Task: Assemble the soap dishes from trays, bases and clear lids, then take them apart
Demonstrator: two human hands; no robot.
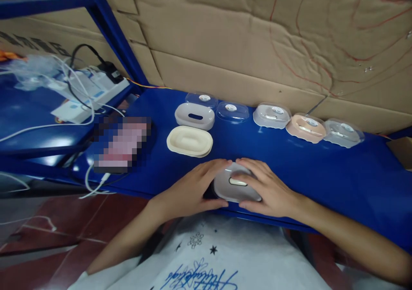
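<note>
At the front edge of the blue table, a lilac-grey oval soap dish (236,191) lies between my two hands. Through its centre slot a cream piece shows. My left hand (206,182) curls around the dish's left side, thumb at the near edge and fingertips at the far edge. Around the right side closes my right hand (268,189), one finger reaching over the top close to the slot. Farther back on the left are a cream oval tray (189,141) and a lilac-grey slotted tray (195,117). Part of the held dish is covered by my fingers.
Clear lids with round labels (232,111) lie at the back. Lidded soap dishes in grey (272,116), peach (305,128) and pale grey (343,133) line the cardboard wall (225,45). A cabled phone, blurred out (122,146), and a power strip (93,101) are left.
</note>
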